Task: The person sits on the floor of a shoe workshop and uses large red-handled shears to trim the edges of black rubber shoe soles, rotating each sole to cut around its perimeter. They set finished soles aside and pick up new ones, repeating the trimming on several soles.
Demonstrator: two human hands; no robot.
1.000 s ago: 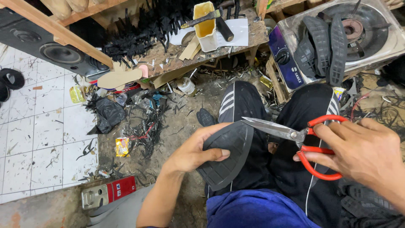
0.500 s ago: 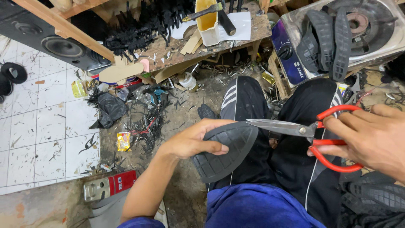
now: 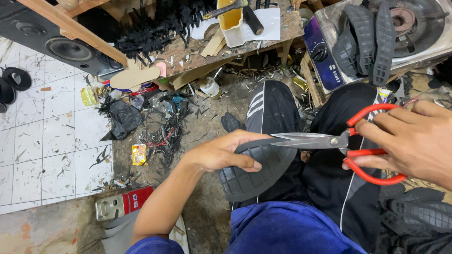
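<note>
Rubber sole [image 3: 256, 176] pinched by left hand [image 3: 221, 153] fingers | right hand [image 3: 414, 141] fingers gripping red scissors [image 3: 348, 146]

Left hand [image 3: 221, 153] is covering the upper edge of the rubber sole [image 3: 256, 171]; its fingers are curling out of sight underneath. Right hand [image 3: 414, 141] is running off the right edge, hiding part of the red scissor handles [image 3: 372, 164]. Speaker [image 3: 61, 47] and gas stove [image 3: 414, 28] are getting cropped at the top.
</note>
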